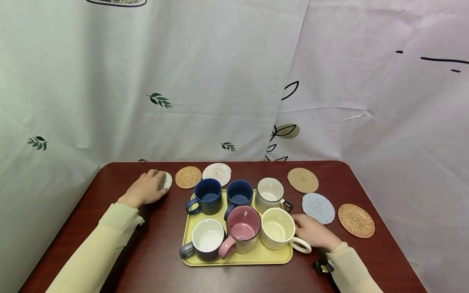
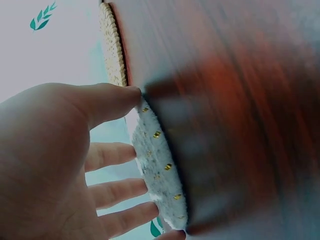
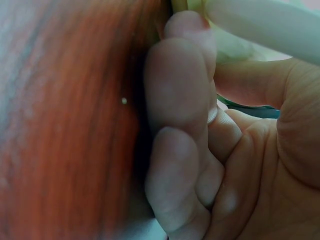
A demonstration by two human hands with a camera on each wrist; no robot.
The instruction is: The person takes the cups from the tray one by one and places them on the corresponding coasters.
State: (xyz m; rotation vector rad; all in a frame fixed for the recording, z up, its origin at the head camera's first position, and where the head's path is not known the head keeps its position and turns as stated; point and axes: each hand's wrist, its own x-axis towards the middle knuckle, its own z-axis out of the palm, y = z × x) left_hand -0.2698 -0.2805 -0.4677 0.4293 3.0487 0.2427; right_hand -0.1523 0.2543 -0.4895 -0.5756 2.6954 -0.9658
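My left hand (image 1: 146,188) grips a small white coaster (image 1: 167,180) at the back left of the table. In the left wrist view the fluffy coaster (image 2: 159,165) has gold flecks; the thumb and little finger meet opposite parts of its edge. My right hand (image 1: 313,231) rests on the table with fingers loosely curled, at the right edge of a yellow tray (image 1: 256,259). Close by is the handle of a cream mug (image 1: 277,228). In the right wrist view a fingertip of the right hand (image 3: 225,135) lies against the tray's edge.
Also on the tray are two blue mugs (image 1: 208,197), a black-rimmed white mug (image 1: 270,194), a pink mug (image 1: 243,228) and a grey-and-white mug (image 1: 208,239). Woven coasters (image 1: 188,177) lie along the back and right, including a pale blue coaster (image 1: 318,208).
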